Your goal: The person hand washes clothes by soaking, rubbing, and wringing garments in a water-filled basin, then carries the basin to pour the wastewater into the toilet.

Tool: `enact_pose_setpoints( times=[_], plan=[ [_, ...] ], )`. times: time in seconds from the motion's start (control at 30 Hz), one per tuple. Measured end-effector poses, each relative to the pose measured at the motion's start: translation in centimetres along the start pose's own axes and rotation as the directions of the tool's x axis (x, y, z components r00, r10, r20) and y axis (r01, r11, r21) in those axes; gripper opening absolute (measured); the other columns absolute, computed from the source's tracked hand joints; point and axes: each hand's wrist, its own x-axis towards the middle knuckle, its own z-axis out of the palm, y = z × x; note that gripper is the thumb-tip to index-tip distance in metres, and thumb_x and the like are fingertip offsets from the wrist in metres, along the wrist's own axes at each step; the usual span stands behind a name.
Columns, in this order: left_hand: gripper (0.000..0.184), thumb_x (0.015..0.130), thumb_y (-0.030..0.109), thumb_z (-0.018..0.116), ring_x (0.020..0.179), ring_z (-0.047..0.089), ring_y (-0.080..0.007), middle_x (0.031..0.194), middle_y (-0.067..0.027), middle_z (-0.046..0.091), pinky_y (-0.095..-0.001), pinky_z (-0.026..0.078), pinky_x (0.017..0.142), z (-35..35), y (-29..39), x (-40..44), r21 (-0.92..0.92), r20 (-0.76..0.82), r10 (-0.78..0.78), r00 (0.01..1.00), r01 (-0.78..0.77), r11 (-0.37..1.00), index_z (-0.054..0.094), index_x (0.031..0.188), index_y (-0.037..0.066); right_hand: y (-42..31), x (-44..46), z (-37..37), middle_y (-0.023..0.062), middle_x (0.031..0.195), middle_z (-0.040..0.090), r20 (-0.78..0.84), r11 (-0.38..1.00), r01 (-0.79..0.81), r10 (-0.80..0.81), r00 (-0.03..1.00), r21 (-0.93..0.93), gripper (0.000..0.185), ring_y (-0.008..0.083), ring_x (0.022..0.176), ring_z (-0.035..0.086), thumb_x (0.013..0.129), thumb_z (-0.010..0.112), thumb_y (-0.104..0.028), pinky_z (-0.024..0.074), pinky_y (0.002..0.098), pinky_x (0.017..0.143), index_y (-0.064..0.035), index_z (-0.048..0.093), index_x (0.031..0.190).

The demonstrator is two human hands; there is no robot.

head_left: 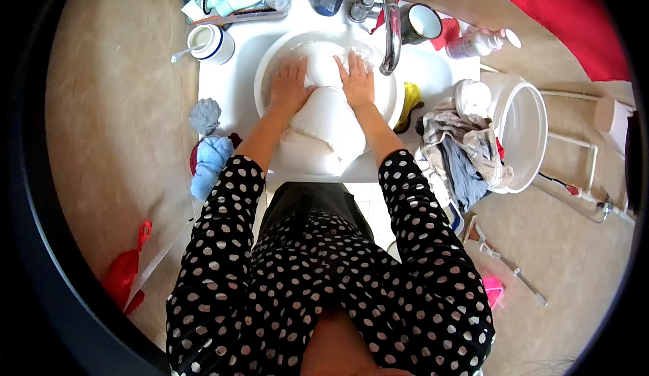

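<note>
Sink top: white slab (226,88), under your basin and showing on both sides of it.
Basin: round, white (259,78), with water visible along its far side; landmark for all entries below.
Tub: translucent (543,129), right of the basin, well apart, its mouth turned sideways.
White cloth: one bulky, wet-looking piece (324,119), in the basin, its far end between your hands, the fuller part bulging below your wrists at the basin's near side; whether it overhangs the near rim, you cannot tell.
Garment heap: grey and patterned pieces (466,143), right of the basin, against the tub.
Tray: bottles and tubes within (257,15), beyond the basin's far left.
Faucet: chrome (392,31), at the basin's far right.
Left hand: yours (289,84), inside the basin, palm down, fingers extended, against the cloth's left edge.
Right hand: yours (357,80), inside the basin, palm down, fingers spread, at the cloth's right edge.
Light blue cloth: bunched (211,166), left of the basin.
Jar: white, lidless (221,48), left of the basin's far part.
Yellow cloth: crumpled (411,97), just beside the basin's right rim.
</note>
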Motion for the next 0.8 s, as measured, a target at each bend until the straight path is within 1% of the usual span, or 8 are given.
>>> enact_pose_setpoints(
  times=[0.17,0.27,0.37,0.43,0.47,0.5,0.6,0.8],
  plan=[
    [0.069,0.091,0.038,0.051,0.139,0.023,-0.0354,0.151,-0.0152,0.025,-0.0519,0.025,0.111,2.9,-0.5,1.8,0.030,0.004,-0.006,1.000,0.006,1.000,0.024,0.148,0.009,-0.3,1.3,2.3,0.0129,0.149,0.031,-0.131,0.998,0.052,-0.055,0.990,-0.026,0.057,0.0307,0.135,0.033,0.092,0.041,-0.014,0.0273,0.0475,0.111,-0.0237,0.031,0.147],
    [0.057,0.094,0.034,0.045,0.141,0.020,-0.0308,0.154,-0.0125,0.020,-0.0500,0.025,0.112,3.0,-0.6,2.3,-0.017,0.097,-0.033,0.995,0.034,0.999,0.030,0.145,0.013,-0.1,3.3,0.8,0.0118,0.143,0.040,0.099,0.925,-0.077,0.043,0.994,0.372,0.051,0.0273,0.134,0.035,0.090,0.042,-0.012,0.0213,0.0472,0.115,-0.0178,0.040,0.141],
    [0.047,0.093,0.029,0.048,0.136,0.032,-0.0306,0.146,-0.0152,0.035,-0.0465,0.027,0.111,3.4,-1.3,3.3,-0.100,0.011,-0.025,1.000,0.026,0.995,0.045,0.135,0.009,2.0,3.6,5.5,0.0160,0.134,0.049,-0.029,0.975,0.079,-0.075,0.997,0.206,0.045,0.0337,0.122,0.048,0.089,0.044,-0.012,0.0385,0.0441,0.104,-0.0143,0.049,0.133],
    [0.045,0.090,0.029,0.052,0.131,0.038,-0.0312,0.139,-0.0178,0.043,-0.0449,0.029,0.109,3.7,-2.0,4.1,-0.259,-0.060,-0.025,0.998,0.008,0.966,0.051,0.129,0.005,3.2,3.8,5.0,0.0136,0.127,0.056,0.102,0.524,-0.157,0.132,0.986,0.837,0.041,0.0293,0.120,0.050,0.090,0.051,-0.023,0.0388,0.0423,0.104,-0.0104,0.052,0.129],
    [0.043,0.090,0.028,0.054,0.128,0.041,-0.0315,0.135,-0.0183,0.047,-0.0438,0.032,0.107,4.2,-1.5,4.3,-0.381,-0.174,-0.037,0.984,-0.033,0.924,0.054,0.125,0.004,3.3,3.6,4.9,0.0126,0.126,0.056,0.321,-0.160,-0.290,0.219,0.921,0.943,0.042,0.0282,0.120,0.050,0.090,0.052,-0.028,0.0394,0.0416,0.103,-0.0092,0.052,0.128],
    [0.040,0.089,0.028,0.056,0.124,0.045,-0.0317,0.131,-0.0187,0.051,-0.0426,0.034,0.105,2.7,0.1,3.8,-0.492,-0.282,-0.063,0.957,-0.088,0.866,0.057,0.121,0.003,3.0,3.0,3.1,0.0117,0.126,0.056,0.533,-0.768,-0.251,0.136,0.835,0.589,0.044,0.0271,0.119,0.050,0.091,0.053,-0.032,0.0401,0.0409,0.103,-0.0080,0.052,0.127],
    [0.034,0.085,0.027,0.063,0.106,0.056,-0.0337,0.113,-0.0192,0.062,-0.0414,0.040,0.097,-1.9,6.6,2.8,-0.726,-0.341,-0.056,0.938,-0.225,0.650,0.064,0.109,0.003,1.9,0.6,-2.5,0.0123,0.120,0.057,0.536,-0.891,-0.265,-0.030,0.844,0.369,0.055,0.0263,0.112,0.053,0.090,0.054,-0.048,0.0432,0.0395,0.099,-0.0044,0.053,0.124],
    [0.018,0.073,0.029,0.069,0.082,0.059,-0.0249,0.075,-0.0059,0.065,-0.0406,0.042,0.077,-3.5,14.6,-2.4,-0.407,-0.436,0.321,0.841,-0.503,0.763,0.067,0.071,0.011,0.5,-4.4,-2.5,0.0141,0.119,0.057,0.441,-0.944,-0.300,-0.212,0.872,0.139,0.058,0.0261,0.111,0.053,0.090,0.055,-0.046,0.0432,0.0382,0.097,-0.0001,0.051,0.125]
  ],
)
